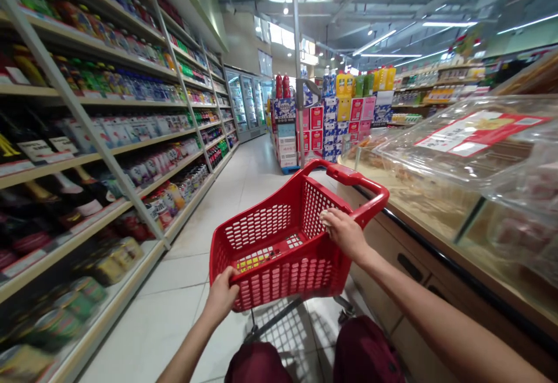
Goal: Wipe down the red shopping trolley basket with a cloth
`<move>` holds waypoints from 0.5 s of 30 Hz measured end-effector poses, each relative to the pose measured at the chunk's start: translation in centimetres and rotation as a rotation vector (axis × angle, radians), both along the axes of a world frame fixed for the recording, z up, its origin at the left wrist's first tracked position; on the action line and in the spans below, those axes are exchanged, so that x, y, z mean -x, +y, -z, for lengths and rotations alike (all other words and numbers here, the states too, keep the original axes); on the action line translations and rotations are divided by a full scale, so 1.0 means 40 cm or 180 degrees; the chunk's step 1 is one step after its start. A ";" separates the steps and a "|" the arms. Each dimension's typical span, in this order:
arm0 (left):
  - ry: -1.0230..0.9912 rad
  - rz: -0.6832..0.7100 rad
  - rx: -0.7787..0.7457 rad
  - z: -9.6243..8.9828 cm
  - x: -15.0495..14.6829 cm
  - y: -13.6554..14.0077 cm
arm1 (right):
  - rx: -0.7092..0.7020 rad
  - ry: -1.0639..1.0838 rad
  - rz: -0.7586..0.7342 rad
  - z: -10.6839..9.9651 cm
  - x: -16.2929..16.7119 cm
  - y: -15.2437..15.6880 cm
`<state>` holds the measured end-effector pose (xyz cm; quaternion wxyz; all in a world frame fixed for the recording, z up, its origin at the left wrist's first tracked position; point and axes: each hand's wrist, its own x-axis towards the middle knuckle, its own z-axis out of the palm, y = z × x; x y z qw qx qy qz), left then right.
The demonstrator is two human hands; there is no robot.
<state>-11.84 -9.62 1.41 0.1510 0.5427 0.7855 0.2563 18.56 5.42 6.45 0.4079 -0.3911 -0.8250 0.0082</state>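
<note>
A red plastic shopping cart (279, 287) stands sideways right before my knees, its perforated basket open at the top. My left hand (223, 294) is closed around the rim at the basket's near left corner. Over the rim near the handle, my right hand (344, 233) pinches a small crumpled white cloth (325, 218); whether it is cloth or paper is hard to tell. The cart's red handle (370, 188) lies just beyond that hand, untouched. Through the basket's floor, something yellow (255, 260) shows; I cannot tell what it is.
Shelves (148, 188) of bottles and cans line the left side. Close on my right runs a wooden counter (392, 284) with clear plastic covers (457, 139). Stacked drink cartons (316, 127) and a metal post (299, 81) stand ahead. Tiled floor (244, 174) leads to glass-door fridges (248, 101).
</note>
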 end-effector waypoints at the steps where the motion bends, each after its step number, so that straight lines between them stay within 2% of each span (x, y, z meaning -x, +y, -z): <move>1: -0.0001 0.0011 0.0095 -0.016 -0.010 0.001 | 0.0102 0.0219 -0.0047 0.007 0.010 -0.013; 4: 0.0076 0.0068 -0.0049 -0.061 -0.104 0.026 | 0.0536 0.0968 -0.0245 0.043 0.107 -0.079; 5: 0.0105 0.0215 -0.0447 -0.070 -0.153 0.042 | 0.0751 0.1158 -0.0296 0.053 0.144 -0.102; 7: -0.0015 0.0940 -0.1255 -0.070 -0.251 0.081 | 0.1232 0.1257 -0.0420 0.060 0.193 -0.136; 8: -0.0134 0.1200 -0.1489 -0.061 -0.287 0.098 | 0.1405 0.1136 -0.0509 0.057 0.198 -0.145; 9: -0.0242 0.1256 -0.1618 -0.044 -0.307 0.110 | 0.1452 0.0917 -0.0603 0.050 0.189 -0.148; 10: -0.0230 0.1312 -0.1654 -0.023 -0.307 0.114 | 0.1347 0.0619 -0.0674 0.039 0.168 -0.145; 12: 0.0065 0.1287 -0.1657 0.031 -0.249 0.091 | 0.0752 -0.0037 -0.0608 0.017 0.101 -0.127; 13: 0.0352 0.1251 -0.1671 0.061 -0.195 0.065 | 0.0367 -0.0346 -0.0446 0.008 0.064 -0.115; 15: 0.0861 0.0880 -0.1915 0.114 -0.067 0.000 | -0.0227 -0.0897 -0.0099 -0.001 0.003 -0.098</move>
